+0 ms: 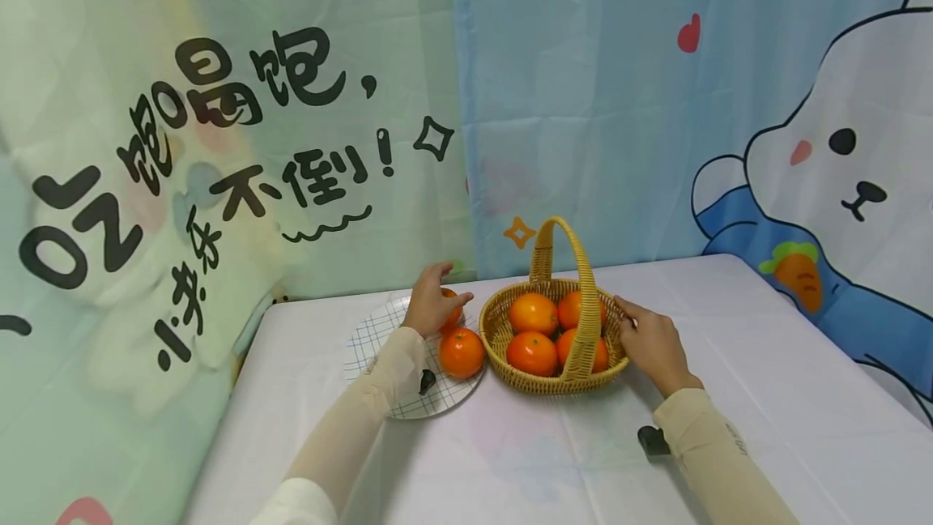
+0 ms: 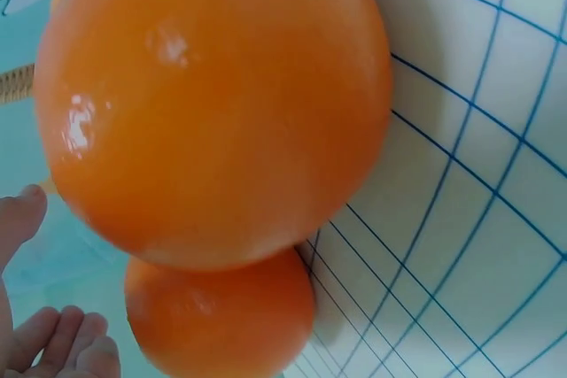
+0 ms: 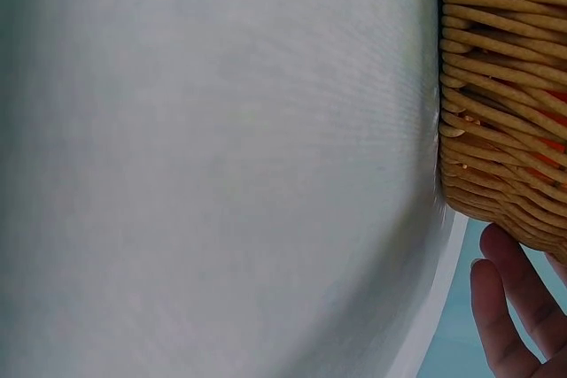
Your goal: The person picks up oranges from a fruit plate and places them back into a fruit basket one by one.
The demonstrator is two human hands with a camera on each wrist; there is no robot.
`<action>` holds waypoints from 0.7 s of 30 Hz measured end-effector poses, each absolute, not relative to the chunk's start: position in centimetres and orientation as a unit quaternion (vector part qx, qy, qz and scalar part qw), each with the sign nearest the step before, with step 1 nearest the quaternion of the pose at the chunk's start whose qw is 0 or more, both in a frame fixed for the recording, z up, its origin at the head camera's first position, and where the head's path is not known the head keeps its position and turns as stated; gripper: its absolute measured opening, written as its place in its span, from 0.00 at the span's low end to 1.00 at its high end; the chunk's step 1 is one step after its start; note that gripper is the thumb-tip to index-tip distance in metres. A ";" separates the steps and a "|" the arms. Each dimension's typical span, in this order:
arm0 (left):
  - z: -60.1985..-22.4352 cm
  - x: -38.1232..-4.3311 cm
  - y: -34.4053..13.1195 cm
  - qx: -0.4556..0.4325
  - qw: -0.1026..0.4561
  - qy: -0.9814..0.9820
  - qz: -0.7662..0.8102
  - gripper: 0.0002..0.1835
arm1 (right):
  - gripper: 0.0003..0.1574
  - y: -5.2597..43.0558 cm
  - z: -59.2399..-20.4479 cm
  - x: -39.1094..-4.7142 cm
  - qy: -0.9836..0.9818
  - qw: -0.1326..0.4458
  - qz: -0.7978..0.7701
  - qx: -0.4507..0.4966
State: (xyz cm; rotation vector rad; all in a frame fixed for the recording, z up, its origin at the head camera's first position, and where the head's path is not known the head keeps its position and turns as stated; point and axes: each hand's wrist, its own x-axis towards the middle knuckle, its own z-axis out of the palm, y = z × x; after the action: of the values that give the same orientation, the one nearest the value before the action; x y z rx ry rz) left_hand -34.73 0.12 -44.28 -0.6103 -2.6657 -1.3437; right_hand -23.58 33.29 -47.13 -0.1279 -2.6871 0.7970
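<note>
On a round plate (image 1: 373, 340) with a blue grid lie two oranges, a nearer one (image 1: 461, 352) and a farther one (image 1: 453, 310) partly hidden by my left hand (image 1: 432, 302). That hand is spread beside the farther orange. In the left wrist view, its thumb and fingers (image 2: 66, 338) stand apart from the smaller-looking orange (image 2: 221, 316), with the other orange (image 2: 213, 104) large in front. My right hand (image 1: 656, 345) holds the right rim of a wicker basket (image 1: 535, 383). Its fingers (image 3: 523, 289) touch the woven side in the right wrist view. Several oranges (image 1: 533, 313) sit inside the basket.
The basket's tall arched handle (image 1: 583, 290) rises over its oranges. It stands right against the plate's right side on a white-covered table (image 1: 539, 460). A printed curtain (image 1: 583, 104) hangs just behind the table's far edge.
</note>
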 end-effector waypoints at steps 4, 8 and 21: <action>-44.3 -34.8 -0.2 -0.191 0.053 -0.874 -0.443 0.36 | 0.28 33.3 -47.2 -23.6 -0.943 0.176 0.279 -0.041; -44.6 -34.8 -0.7 -0.184 0.057 -0.876 -0.442 0.36 | 0.28 33.4 -47.3 -23.7 -0.942 0.182 0.279 -0.038; -46.0 -35.2 -1.6 -0.181 0.063 -0.873 -0.448 0.35 | 0.28 33.3 -47.3 -23.6 -0.942 0.174 0.285 -0.044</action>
State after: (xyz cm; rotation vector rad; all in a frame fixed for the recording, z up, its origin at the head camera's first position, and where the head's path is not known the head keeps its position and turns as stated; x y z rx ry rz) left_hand -35.20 -1.56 -45.97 -0.5469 -2.6393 -1.3538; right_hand -23.61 33.32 -47.26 -0.1251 -2.6697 0.8070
